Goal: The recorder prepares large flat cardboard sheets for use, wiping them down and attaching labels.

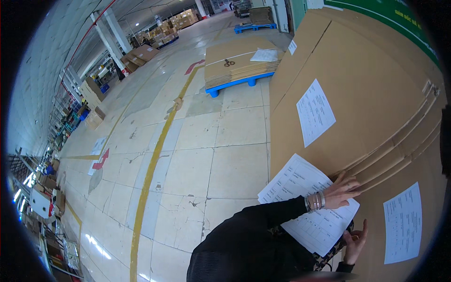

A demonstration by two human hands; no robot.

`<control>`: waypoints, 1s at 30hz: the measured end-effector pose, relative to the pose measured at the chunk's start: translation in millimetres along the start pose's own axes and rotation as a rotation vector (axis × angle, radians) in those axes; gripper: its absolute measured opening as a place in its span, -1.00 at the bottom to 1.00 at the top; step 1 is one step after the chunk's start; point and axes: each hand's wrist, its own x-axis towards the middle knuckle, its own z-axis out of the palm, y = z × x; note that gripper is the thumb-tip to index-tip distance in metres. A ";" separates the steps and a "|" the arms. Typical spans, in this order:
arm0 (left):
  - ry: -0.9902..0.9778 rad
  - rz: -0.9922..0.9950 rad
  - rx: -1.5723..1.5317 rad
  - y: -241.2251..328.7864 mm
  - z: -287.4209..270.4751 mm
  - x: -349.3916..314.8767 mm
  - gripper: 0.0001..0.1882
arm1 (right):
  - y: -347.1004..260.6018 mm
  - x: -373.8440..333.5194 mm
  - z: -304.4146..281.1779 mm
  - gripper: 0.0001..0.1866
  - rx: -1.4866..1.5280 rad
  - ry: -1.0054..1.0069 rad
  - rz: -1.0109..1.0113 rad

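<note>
My left hand (337,191), with several bracelets at the wrist, reaches across to the edges of the large flattened cardboard cartons (376,113) on the right. Its fingers are apart, the tips at the carton edges. Printed paper sheets (300,181) lie beneath that wrist and hand; what holds them up is hidden. Lower down, my right hand (355,243) is beside the front carton's face, fingers spread and part of the palm hidden. White printed sheets are on the cartons: one label (315,113) on the farther carton, another label (403,223) on the nearer one.
Ahead, a blue pallet (239,83) carries stacked flat cardboard (225,66), with scissors (229,63) and a white plastic bag (264,55) on top. A yellow line (155,174) runs along the tiled floor. Stacked boxes (183,19) stand far back; a green board (385,11) is upper right.
</note>
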 end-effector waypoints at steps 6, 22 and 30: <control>0.217 -0.594 0.308 -47.8 -115.9 -85.7 -0.27 | -0.3 -1.1 39.2 -0.23 -0.277 0.113 -0.072; 0.247 -0.824 -1.196 -49.5 -138.9 -148.6 -0.58 | -3.1 11.6 37.3 -0.55 -0.244 0.007 -0.188; 0.353 -0.753 -1.585 -18.2 -117.7 -106.4 -0.55 | -53.0 9.5 13.1 -0.58 0.293 -0.028 -0.237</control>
